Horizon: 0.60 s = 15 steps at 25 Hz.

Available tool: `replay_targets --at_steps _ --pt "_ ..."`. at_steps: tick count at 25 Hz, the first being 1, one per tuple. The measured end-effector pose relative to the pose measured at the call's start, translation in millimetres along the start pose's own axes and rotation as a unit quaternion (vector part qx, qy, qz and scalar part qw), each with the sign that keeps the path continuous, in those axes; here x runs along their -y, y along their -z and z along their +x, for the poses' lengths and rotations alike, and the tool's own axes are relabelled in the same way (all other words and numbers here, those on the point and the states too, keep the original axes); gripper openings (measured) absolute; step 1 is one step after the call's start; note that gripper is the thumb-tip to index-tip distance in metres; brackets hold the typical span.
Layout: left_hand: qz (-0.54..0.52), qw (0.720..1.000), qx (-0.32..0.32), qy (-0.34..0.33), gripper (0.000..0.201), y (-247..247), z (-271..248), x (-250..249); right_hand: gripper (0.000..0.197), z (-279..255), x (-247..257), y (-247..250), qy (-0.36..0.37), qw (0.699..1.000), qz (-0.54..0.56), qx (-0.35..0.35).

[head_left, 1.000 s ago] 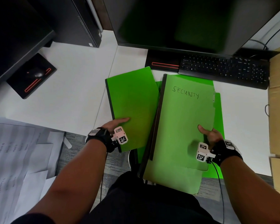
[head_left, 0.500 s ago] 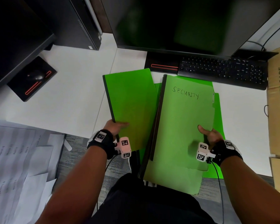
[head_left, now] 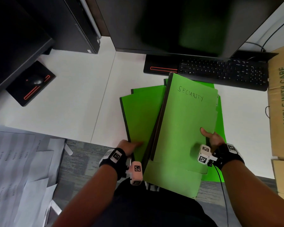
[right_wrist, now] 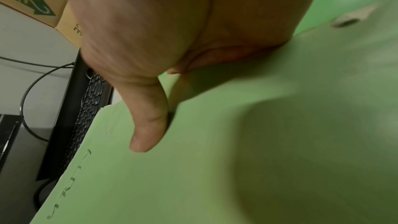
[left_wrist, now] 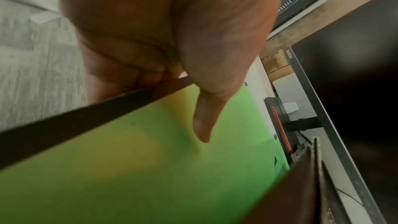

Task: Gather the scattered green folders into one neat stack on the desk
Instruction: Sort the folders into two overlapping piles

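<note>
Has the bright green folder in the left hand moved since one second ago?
Yes. The bright green folder has slid right, tucking under the SECURITY folder, with its far edge now farther from the keyboard.

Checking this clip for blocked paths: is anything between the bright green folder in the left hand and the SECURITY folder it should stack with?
Nothing visible. The left hand grips the bright green folder, whose right edge already slips under the raised SECURITY folder held by the right hand. Only other green folders lie beneath.
</note>
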<state>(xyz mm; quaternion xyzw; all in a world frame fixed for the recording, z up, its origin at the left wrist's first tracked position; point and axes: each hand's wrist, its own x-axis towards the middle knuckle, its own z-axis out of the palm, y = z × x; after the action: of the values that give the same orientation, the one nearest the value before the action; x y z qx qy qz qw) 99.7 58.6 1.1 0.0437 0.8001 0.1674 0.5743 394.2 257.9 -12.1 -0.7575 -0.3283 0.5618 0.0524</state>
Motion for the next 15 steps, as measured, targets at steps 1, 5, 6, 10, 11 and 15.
replay_targets --at_steps 1,5,6,10,11,15 --pt "0.007 1.0 -0.014 0.008 0.06 -5 1 -5 0.089 -2 1 -1 0.001 1.0 0.004 0.003" --pt "0.066 0.995 -0.068 0.016 0.073 -14 -3 -25 0.083 -8 5 -4 0.009 0.999 0.029 0.027" --pt "0.074 0.994 -0.082 0.001 0.075 -18 -3 -31 0.084 -8 4 -4 0.006 0.999 0.037 0.032" --pt "0.003 0.996 -0.081 -0.049 0.062 -24 7 -52 0.076 -14 5 -6 0.009 0.999 0.025 0.034" --pt "-0.02 0.996 -0.067 -0.057 0.058 -23 11 -53 0.078 -15 6 -8 0.007 0.999 0.027 0.039" --pt "-0.127 0.985 -0.052 -0.105 0.034 4 18 -39 0.09 -15 4 -11 0.004 1.0 0.014 0.026"
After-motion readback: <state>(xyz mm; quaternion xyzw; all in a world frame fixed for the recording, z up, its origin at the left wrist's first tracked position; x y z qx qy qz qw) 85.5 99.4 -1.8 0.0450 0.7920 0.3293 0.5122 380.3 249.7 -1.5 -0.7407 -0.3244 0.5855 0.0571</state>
